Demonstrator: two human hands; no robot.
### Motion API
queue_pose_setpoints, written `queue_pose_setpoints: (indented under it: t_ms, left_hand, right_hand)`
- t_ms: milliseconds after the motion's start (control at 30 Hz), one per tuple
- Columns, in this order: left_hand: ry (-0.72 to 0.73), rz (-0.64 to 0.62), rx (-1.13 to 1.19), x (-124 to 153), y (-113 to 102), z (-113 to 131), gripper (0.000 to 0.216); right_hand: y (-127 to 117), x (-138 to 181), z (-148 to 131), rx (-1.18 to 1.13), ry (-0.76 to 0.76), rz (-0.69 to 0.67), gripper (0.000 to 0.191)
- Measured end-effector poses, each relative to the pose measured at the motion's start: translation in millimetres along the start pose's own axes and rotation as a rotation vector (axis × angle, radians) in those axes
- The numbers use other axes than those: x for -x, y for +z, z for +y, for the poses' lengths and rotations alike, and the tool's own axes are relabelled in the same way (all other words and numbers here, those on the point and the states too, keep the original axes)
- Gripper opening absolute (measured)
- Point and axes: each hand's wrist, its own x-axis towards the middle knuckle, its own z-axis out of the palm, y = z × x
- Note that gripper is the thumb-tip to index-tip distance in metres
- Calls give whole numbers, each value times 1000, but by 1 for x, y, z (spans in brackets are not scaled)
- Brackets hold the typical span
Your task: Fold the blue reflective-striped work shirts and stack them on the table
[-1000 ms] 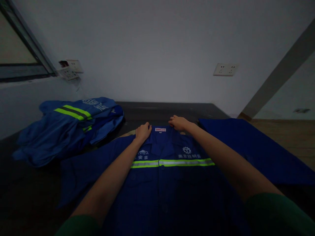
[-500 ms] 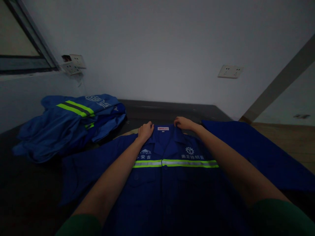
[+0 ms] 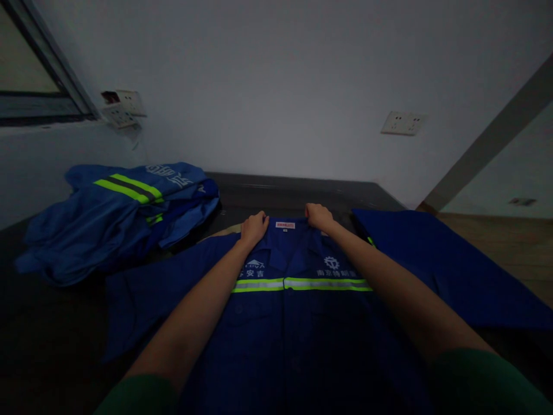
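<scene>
A dark blue work jacket with a yellow-green reflective band lies front up and spread out on a dark table. Its collar, with a small red-and-white label, points away from me. My left hand is closed on the collar's left side. On the collar's right side my right hand is closed in the same way. Both sleeves stretch out to the sides.
A heap of similar blue jackets with reflective stripes lies at the left rear of the table. Wall sockets sit on the far wall and near a window frame at the left. A wooden floor shows to the right.
My right hand has slid inward along the collar toward the label. The left hand stays in place on the collar. The view has shifted slightly.
</scene>
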Motion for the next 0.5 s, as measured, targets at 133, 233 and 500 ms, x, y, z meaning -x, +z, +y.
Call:
queue_pose_setpoints:
  t_ms: [133, 233, 500]
  left_hand:
    - [10, 12, 1, -2, 2, -1, 32]
    - [14, 20, 10, -2, 3, -2, 32]
    - [21, 38, 5, -3, 1, -3, 32]
  right_hand:
    - [-3, 1, 2, 19, -21, -2, 31]
    - [-2, -1, 1, 27, -43, -7, 31]
    - [4, -14, 17, -16, -146, -57, 23]
